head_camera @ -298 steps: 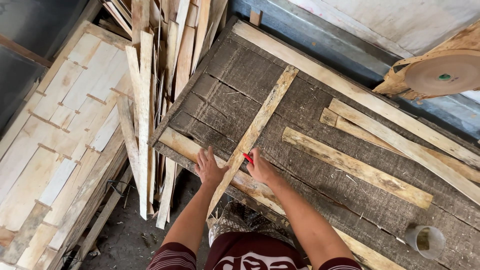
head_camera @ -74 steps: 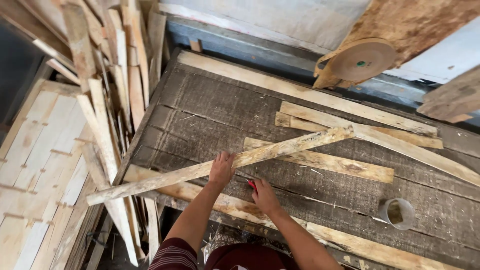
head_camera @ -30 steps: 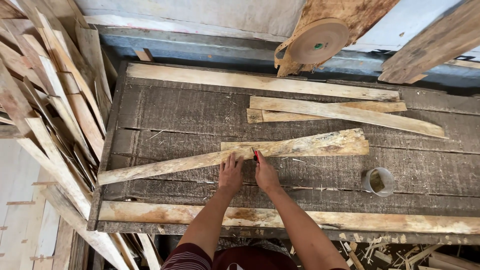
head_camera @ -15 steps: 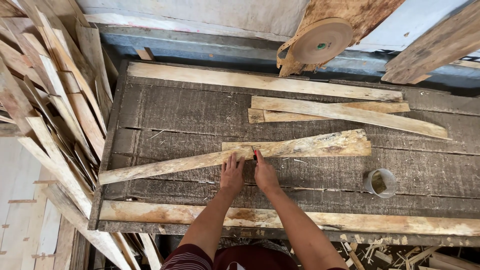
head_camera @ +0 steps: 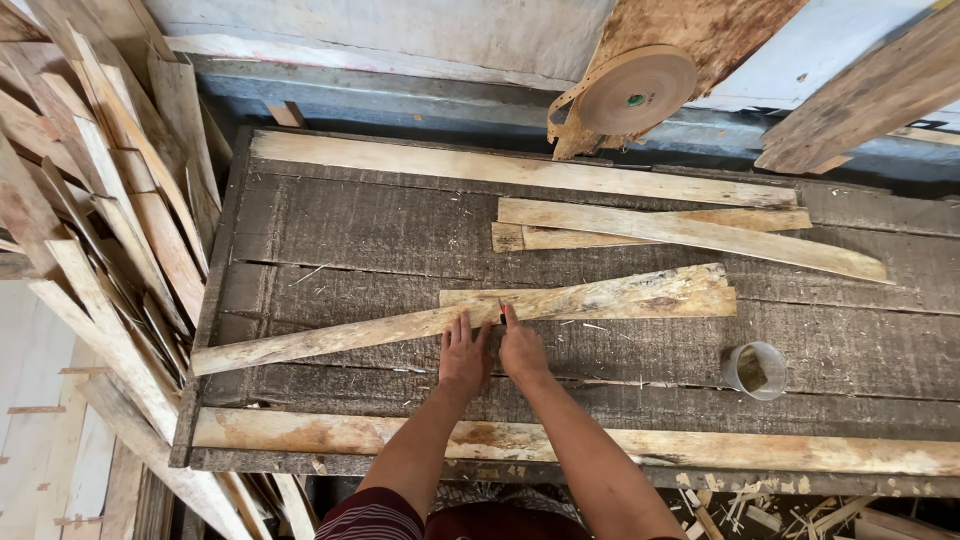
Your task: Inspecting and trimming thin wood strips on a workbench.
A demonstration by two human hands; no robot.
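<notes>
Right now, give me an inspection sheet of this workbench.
Surface: dark, rough wooden bench, dusted with splinters.
Job's things: long tapered strip lying slantwise, overlapping a shorter strip.
Clutter: small open can; crossed strips toward the back; long planks along the far edge and near edge.
Hands: left hand flat on the long strip; right hand beside it, a small red thing at its fingertips.
Cables: nothing seen.
Surroundings: stacked wood strips at left; tape roll behind; offcuts below.

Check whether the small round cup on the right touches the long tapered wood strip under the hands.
Apart. The head view shows the cup on the dark bench, with bare bench surface between its rim and the tapered wood strip above it.
</notes>
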